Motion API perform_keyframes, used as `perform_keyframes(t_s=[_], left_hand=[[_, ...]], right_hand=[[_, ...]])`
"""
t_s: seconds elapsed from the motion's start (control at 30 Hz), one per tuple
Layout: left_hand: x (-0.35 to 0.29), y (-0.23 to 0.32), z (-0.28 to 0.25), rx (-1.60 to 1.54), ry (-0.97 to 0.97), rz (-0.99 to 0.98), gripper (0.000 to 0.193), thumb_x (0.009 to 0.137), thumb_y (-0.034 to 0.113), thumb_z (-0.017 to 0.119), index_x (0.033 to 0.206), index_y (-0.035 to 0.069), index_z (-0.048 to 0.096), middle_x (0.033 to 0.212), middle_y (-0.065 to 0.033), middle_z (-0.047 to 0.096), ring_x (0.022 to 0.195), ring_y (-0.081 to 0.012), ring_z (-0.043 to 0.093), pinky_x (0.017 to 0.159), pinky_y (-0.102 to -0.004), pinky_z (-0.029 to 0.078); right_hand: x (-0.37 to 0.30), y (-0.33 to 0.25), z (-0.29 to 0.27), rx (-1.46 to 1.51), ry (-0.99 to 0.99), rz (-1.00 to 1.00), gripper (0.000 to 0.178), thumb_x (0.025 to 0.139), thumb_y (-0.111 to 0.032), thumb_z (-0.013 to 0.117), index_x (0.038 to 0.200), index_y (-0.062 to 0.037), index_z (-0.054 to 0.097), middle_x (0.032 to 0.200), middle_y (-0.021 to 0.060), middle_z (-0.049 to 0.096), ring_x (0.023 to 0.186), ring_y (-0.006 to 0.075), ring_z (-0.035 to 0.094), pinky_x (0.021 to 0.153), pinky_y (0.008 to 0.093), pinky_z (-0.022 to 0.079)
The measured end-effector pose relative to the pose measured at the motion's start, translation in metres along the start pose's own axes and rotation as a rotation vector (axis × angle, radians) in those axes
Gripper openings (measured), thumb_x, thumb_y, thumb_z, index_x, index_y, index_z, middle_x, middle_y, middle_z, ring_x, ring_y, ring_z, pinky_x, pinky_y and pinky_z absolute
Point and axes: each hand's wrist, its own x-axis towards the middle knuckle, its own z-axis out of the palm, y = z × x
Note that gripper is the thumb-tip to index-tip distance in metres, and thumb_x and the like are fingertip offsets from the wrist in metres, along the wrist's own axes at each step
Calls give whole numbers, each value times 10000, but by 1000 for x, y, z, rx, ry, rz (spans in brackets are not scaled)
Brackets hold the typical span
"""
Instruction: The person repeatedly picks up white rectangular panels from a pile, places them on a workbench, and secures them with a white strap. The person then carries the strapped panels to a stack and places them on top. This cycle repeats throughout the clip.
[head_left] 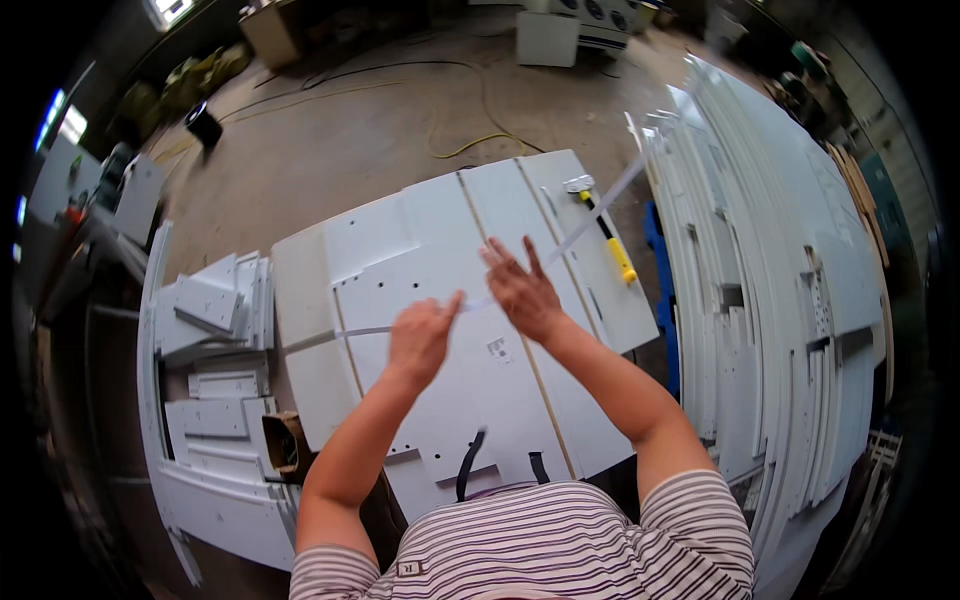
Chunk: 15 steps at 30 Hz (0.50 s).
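Observation:
A thin, pale strap (582, 232) runs across a stack of white panels (430, 250), from their left part up past the far right edge. My left hand (422, 335) is closed on the strap, its fingertips pinched near the middle of the stack. Over the strap, a little farther right, my right hand (522, 292) has its fingers stretched out and spread; whether its palm touches the strap cannot be seen. A hammer (618, 255) with a yellow and black handle lies on the stack's right side. Two short black straps (470, 462) show at the near edge.
White boards (750, 300) stand packed together on the right, beside something blue (660, 290). Smaller white pieces (215, 415) are piled at left, near an open cardboard box (285, 443). A yellow cable (470, 148) and a black bin (203, 124) are on the floor beyond.

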Motion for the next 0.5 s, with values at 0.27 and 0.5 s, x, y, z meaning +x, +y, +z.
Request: perform_keyframes(t_s=[0.27, 0.5], left_hand=[[8, -27, -101, -312, 352, -340, 361, 861, -52, 455, 1208, 38, 497, 1067, -146, 612, 904, -295, 608, 820, -364, 474], [24, 19, -113, -367, 343, -424, 349, 879, -28, 442, 1217, 40, 497, 1108, -124, 598, 856, -236, 579, 800, -334, 472]], right_hand=[[-109, 189, 59, 479, 234, 952, 334, 936, -326, 504, 889, -11, 603, 721, 123, 639, 660, 242, 652, 626, 350, 560], [-110, 214, 101, 1355, 331, 1216, 330, 917, -296, 543, 864, 19, 624, 736, 86, 629, 651, 149, 638, 577, 288, 561]])
